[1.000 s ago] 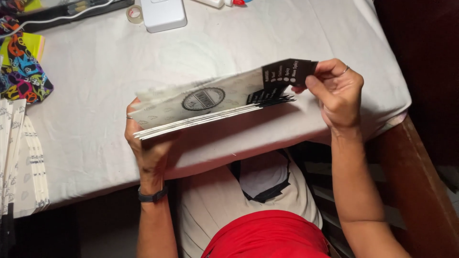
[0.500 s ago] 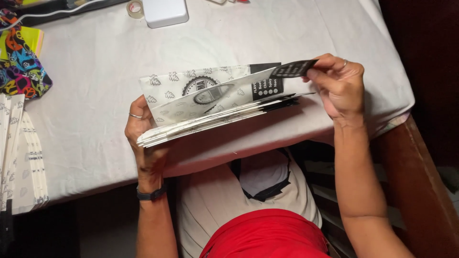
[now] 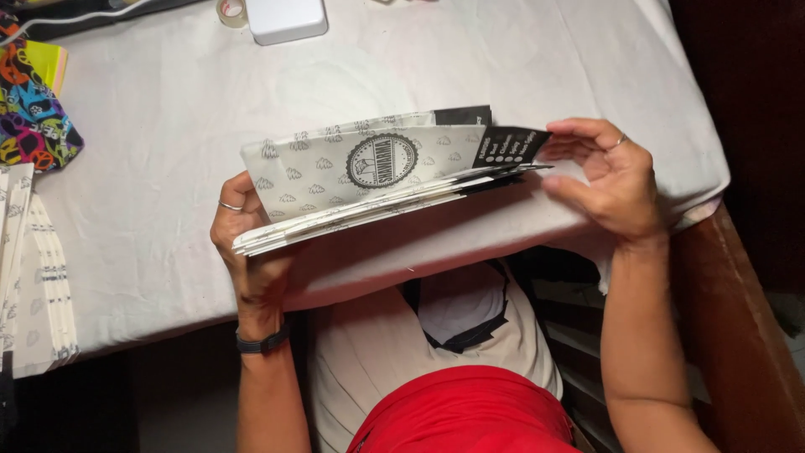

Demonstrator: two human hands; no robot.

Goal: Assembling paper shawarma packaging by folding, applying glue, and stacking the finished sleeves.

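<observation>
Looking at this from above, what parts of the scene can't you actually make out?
- How many paper bags are in the stack: only thin edges show, head view.
- Left hand fingers behind the stack: hidden by the bags.
- Roll of tape and white box: cut by the top edge.
- Flat printed bags at left: cut by the left edge.
- Right hand fingertips: slightly blurred.
</observation>
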